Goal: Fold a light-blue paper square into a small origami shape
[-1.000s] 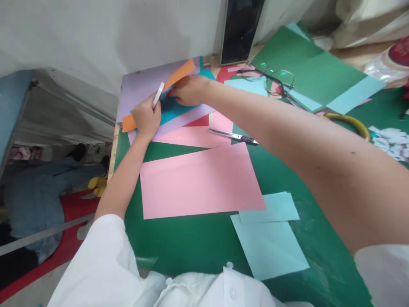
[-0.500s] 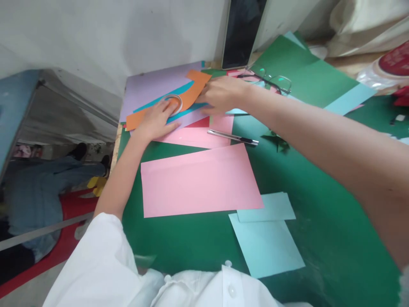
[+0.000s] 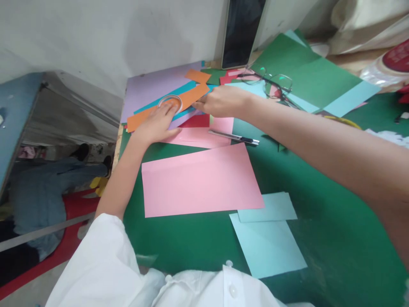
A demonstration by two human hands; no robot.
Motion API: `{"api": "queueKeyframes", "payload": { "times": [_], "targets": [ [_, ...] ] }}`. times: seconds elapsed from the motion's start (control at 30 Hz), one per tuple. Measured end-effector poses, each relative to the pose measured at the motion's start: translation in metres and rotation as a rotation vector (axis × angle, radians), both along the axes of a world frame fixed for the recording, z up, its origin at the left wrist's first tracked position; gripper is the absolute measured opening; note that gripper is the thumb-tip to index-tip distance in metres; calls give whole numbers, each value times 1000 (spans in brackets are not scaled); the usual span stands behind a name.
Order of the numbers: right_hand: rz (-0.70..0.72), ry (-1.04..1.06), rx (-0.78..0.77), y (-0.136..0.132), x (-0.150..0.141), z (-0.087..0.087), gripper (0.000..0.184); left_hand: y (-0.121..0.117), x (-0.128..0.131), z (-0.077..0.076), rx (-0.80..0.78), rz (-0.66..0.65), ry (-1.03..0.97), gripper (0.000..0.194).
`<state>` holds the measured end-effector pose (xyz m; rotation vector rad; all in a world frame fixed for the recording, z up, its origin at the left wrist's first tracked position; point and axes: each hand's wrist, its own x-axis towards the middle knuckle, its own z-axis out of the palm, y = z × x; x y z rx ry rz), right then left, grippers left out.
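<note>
My left hand (image 3: 158, 123) lies on the stack of paper with its fingers stretched out over a white ring-shaped roll, perhaps tape (image 3: 180, 103). Under the ring runs an orange paper strip (image 3: 194, 92), on top of a blue sheet (image 3: 182, 89). At the strip's right end my right hand (image 3: 220, 101) is closed, its fingertips at the lower edge of the strip. What is between those fingers is hidden. A smaller orange piece (image 3: 198, 76) rests behind the strip, on a lilac sheet (image 3: 143, 87).
A utility knife (image 3: 234, 137) lies beyond a large pink sheet (image 3: 201, 181). Light blue papers (image 3: 270, 247) are nearer me. Eyeglasses (image 3: 268, 81) and green paper (image 3: 306, 68) lie at the back right. A dark-screened device (image 3: 243, 34) leans on the wall.
The left hand has laid the ring down flat from upright and spread over it. The right hand has shifted right, off the blue sheet. The smaller orange piece now shows separately.
</note>
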<state>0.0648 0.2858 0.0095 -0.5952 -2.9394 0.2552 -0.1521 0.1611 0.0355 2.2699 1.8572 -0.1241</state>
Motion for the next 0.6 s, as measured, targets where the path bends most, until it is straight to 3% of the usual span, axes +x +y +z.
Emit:
{"api": "queueKeyframes", "payload": {
  "times": [0.13,0.3,0.43,0.53,0.6],
  "targets": [
    [-29,-69,64,-22,0,11,42,4,-12,-3,97,-41,87,52],
    [-90,-240,120,-40,-8,18,48,11,-27,-10,163,21,92,56],
    [-131,-214,68,-46,-1,28,45,12,-30,-14,144,31,59,60],
    [-141,-155,34,-52,17,37,32,12,-30,-13,94,32,0,66],
    [-205,-143,-69,-58,29,40,23,13,-30,-12,73,53,-27,65]
  ]
}}
